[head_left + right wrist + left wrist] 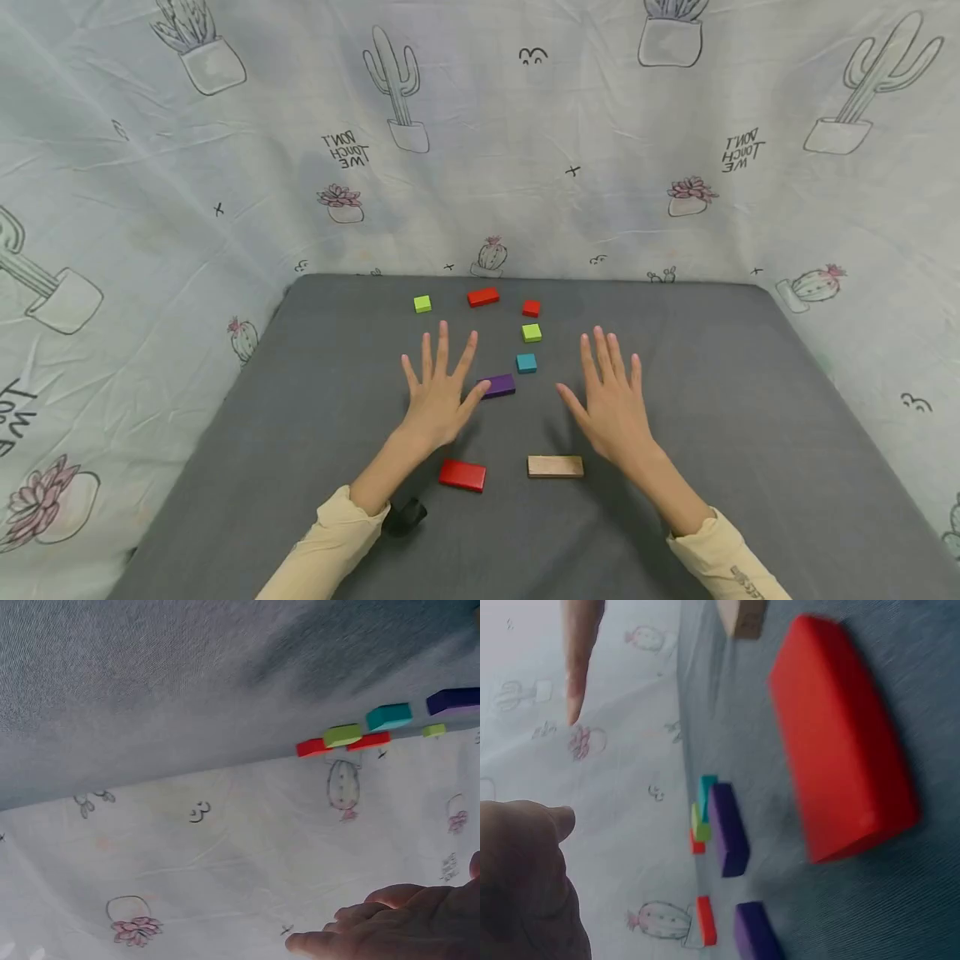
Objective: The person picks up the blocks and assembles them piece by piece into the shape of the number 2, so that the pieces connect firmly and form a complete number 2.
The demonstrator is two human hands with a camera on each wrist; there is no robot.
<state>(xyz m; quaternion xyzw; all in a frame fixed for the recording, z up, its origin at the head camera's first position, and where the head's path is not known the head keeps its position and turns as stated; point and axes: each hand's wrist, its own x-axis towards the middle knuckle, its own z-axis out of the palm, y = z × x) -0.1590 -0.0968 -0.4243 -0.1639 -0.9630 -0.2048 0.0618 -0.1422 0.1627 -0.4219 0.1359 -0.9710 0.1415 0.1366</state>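
Both hands hover over the grey table with fingers straight and spread, holding nothing. The left hand (437,408) is nearest a purple block (498,386), which its thumb overlaps in the head view. A second purple block (756,934) shows in the left wrist view; the left hand hides it from the head camera. Below the left palm lies a red block (462,475), large in the left wrist view. A bare wooden block (555,467) lies to the near left of the right hand (615,412). Between the hands, farther off, sits a small teal block (527,363).
Toward the back of the grey table (720,375) lie a green block (532,333), a small red block (531,308), a longer red block (483,297) and another green block (422,304). Something black (405,517) is beside the left cuff. A printed cloth (480,100) hangs behind.
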